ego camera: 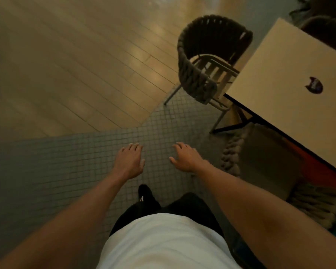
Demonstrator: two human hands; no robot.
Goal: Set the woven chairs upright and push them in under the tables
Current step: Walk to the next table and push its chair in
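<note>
Both hands hang free above the tiled floor (85,162), touching nothing. The left hand (129,162) is palm down with fingers (134,146) loosely spread; the right hand (184,159) is the same, its fingers (177,146) slightly apart and thumb out, holding nothing.

The chair (204,61) stands upright at the corner of the counter (291,74), well ahead of the hands. Its seat front sits just under the counter's edge, but most of the seat and the curved woven back remain outside, so it looks only partly pushed in and somewhat angled to the edge.

A second woven piece (231,154), with a thick braided rim, lies low beside the counter's long edge near the right hand; whether it is a tipped chair I cannot tell.

The chair probably handles light: a thin metal frame with rope wrapping. The weave gives a soft, grippy hold, while the frame under it is stiff. The top of the back rim, one hand on each side, seems the best place to grasp and steer. The legs may drag on the tile joints, so a slight lift should help.
</note>
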